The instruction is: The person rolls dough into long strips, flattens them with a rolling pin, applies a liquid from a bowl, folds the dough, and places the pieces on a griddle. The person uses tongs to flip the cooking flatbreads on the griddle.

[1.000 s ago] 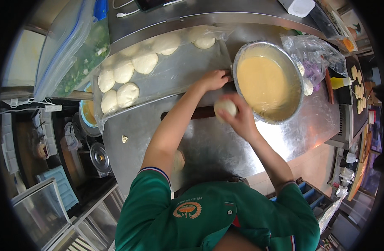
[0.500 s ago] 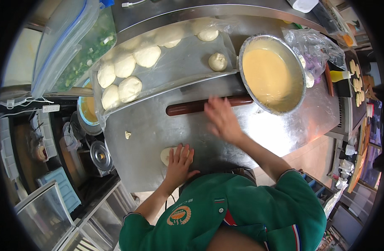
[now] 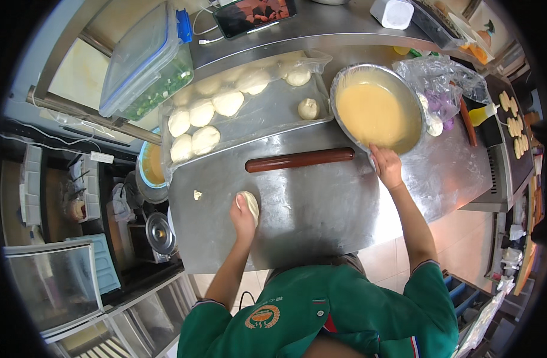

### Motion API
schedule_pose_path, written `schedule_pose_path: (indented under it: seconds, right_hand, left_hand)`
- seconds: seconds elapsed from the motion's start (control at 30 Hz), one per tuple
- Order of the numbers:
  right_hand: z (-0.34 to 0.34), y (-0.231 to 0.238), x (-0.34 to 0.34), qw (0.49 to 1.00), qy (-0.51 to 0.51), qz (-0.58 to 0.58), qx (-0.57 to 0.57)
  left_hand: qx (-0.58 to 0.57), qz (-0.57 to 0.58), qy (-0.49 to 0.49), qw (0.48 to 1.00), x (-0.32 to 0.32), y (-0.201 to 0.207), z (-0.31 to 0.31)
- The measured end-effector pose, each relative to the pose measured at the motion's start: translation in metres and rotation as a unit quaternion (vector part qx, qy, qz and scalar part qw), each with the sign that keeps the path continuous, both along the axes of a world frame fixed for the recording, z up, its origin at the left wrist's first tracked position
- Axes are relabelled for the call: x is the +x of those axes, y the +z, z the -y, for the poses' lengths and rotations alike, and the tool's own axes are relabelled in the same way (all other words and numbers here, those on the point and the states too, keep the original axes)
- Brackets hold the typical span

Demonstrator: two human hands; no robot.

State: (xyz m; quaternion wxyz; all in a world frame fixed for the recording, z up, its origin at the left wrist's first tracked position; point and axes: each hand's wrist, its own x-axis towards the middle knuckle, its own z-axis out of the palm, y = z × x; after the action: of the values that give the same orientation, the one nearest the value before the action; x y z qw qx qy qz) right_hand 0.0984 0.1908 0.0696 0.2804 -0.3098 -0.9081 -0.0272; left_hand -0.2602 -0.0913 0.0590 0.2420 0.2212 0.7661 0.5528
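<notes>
My left hand (image 3: pixel 243 222) holds a flattened piece of pale dough (image 3: pixel 252 206) on its edge, lifted off the metal table (image 3: pixel 297 221), thumb on the near face. At the near rim of a round metal bowl (image 3: pixel 414 98) of pale yellow batter (image 3: pixel 372 113), my right hand (image 3: pixel 388 167) has its fingers closed over the edge; the fingertips are partly hidden. A dark red-brown rolling pin (image 3: pixel 300 160) lies between the two hands, just left of the bowl. A small dough scrap (image 3: pixel 197 195) rests left of my left hand.
Behind the rolling pin stands a metal tray (image 3: pixel 261 122) with several dough balls (image 3: pixel 206 139) under clear plastic film. Plastic bags (image 3: pixel 443 77) and a yellow bottle (image 3: pixel 482 113) are right of the bowl. A lidded box of chopped greens (image 3: pixel 160 95) sits back left, a phone (image 3: pixel 255 17) on the shelf.
My left hand has gone from lying flat on the dough to holding it up on edge. My right hand has moved from above the rolling pin rightward to the bowl's rim. The view has shifted.
</notes>
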Motion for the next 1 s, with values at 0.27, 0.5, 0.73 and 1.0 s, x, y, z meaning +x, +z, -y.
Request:
schedule_pose_path:
  seconds: [0.27,0.5,0.73,1.0]
  right_hand:
    - [0.113,-0.018,-0.067,0.989,0.04,-0.013,-0.139]
    - [0.149,-0.061,-0.084,0.926,0.205,0.174,-0.265]
    - [0.112,-0.033,-0.015,0.956,0.124,-0.031,-0.266]
    - [0.132,-0.002,-0.032,0.937,0.141,0.084,-0.307]
  left_hand:
    - [-0.181,-0.504,-0.199,0.821,0.038,-0.027,0.037]
    - [-0.065,-0.153,0.012,0.986,0.02,0.01,-0.011]
    - [-0.078,-0.535,-0.409,0.735,0.136,-0.011,-0.02]
    - [-0.06,-0.484,-0.391,0.781,0.104,-0.04,-0.022]
